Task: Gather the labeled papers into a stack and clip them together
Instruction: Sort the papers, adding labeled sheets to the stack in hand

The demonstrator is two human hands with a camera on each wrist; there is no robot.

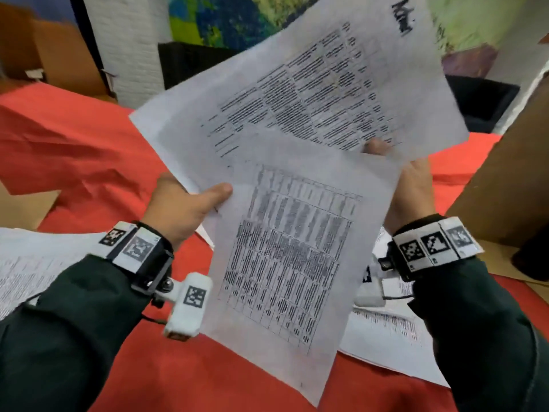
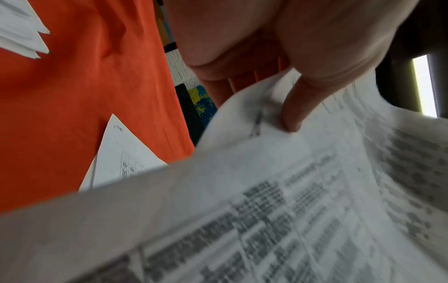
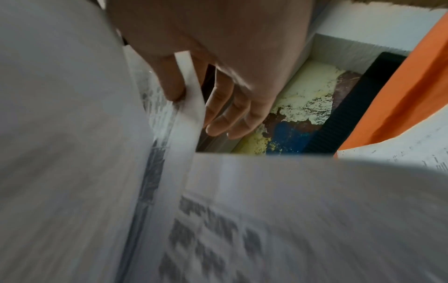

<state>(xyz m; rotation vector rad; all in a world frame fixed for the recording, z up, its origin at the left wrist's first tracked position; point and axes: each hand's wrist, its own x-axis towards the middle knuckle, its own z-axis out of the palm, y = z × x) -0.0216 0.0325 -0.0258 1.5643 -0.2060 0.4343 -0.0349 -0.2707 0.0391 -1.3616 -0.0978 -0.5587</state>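
Papers are up in the air between both hands, above the red cloth (image 1: 89,150): a front sheet (image 1: 285,257) printed with a table overlaps a rear sheet (image 1: 335,84) that carries a handwritten label at its top corner, and the two are skewed to each other, not squared. The left hand (image 1: 181,209) pinches the front sheet at its left edge, thumb on the printed face and fingers behind; the right hand (image 1: 410,188) holds the right side, thumb tip showing between the sheets. More printed sheets lie on the cloth at the lower left (image 1: 26,263) and under the right wrist (image 1: 386,337), so gathering looks unfinished, and no clip shows in any view. The likely trouble is slippage: each grip sits at one edge only, so the limp paper may bow, fan further apart or slide out as the edges get aligned, and a tight pinch could crease a corner. The head view alone shows the label and the overall skew. The left wrist view adds the thumb (image 2: 293,114) pressing a buckle into the page. The right wrist view reveals the paper's edge running between thumb (image 3: 172,84) and loosely extended fingers (image 3: 232,118), hidden from above.
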